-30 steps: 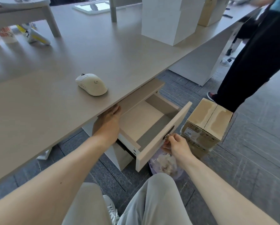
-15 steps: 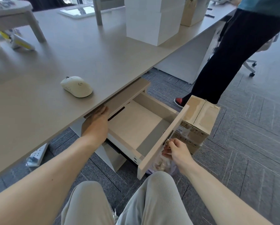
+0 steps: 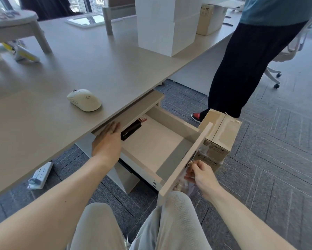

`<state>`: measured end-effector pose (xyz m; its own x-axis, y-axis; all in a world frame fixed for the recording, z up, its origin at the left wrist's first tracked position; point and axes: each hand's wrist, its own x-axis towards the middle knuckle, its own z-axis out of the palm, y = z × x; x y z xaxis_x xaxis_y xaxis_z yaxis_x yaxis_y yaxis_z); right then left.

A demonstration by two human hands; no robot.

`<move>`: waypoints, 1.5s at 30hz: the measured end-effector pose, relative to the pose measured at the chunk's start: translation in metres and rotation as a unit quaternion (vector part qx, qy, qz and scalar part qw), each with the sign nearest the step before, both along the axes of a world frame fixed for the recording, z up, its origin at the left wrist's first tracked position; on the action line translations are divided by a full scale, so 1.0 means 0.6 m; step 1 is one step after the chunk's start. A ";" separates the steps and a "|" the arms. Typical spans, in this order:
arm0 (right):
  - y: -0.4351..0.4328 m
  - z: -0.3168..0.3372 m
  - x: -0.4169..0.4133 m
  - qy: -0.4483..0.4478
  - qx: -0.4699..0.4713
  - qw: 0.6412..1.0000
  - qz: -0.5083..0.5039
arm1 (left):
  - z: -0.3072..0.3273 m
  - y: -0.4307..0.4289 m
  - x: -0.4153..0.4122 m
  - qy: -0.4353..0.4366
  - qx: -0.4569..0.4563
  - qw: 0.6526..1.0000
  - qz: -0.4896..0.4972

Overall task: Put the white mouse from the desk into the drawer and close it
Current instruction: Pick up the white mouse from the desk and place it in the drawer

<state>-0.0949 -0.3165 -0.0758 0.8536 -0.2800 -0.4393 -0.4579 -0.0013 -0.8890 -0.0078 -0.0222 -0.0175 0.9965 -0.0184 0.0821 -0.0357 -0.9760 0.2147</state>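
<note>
A smooth white mouse (image 3: 84, 99) bearing a grey G logo is lying beyond the left hand (image 3: 107, 143)'s flat, empty fingers (image 3: 113, 127), while right fingers (image 3: 194, 168) are pinching the wooden drawer (image 3: 185, 160)'s key (image 3: 189, 164).

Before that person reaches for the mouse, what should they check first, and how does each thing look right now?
1. Drawer pulled out far enough: ok.
2. Bare floor space inside for the mouse: ok; a black object lies at the back left.
3. White mouse on the desk, nothing on it: ok.
4. Left hand free to reach: ok; it rests at the desk edge holding nothing.
5. Right hand steadying the drawer front: ok; fingers are at the key.
6. Drawer's rear corner contents: cannot tell.
</note>
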 end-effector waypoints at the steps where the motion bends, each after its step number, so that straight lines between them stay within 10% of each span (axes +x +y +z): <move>1: -0.003 -0.002 -0.002 0.000 -0.002 1.000 0.000 | -0.001 -0.001 0.001 0.000 0.000 1.000 0.002; 21: -0.012 -0.003 -0.009 0.031 -0.040 0.999 0.005 | 0.002 0.021 0.016 0.080 -0.020 0.996 -0.036; 31: -0.022 0.074 -0.027 -0.040 -0.154 0.987 -0.004 | 0.109 0.044 -0.055 -0.002 -0.113 0.971 -0.211; 37: 0.077 0.182 0.045 -0.215 -0.232 0.947 0.063 | 0.187 0.166 -0.071 -0.140 -0.138 0.978 -0.070; 45: 0.343 0.293 0.165 -0.319 -0.342 0.812 0.348 | 0.181 0.311 -0.050 0.067 -0.024 0.988 0.138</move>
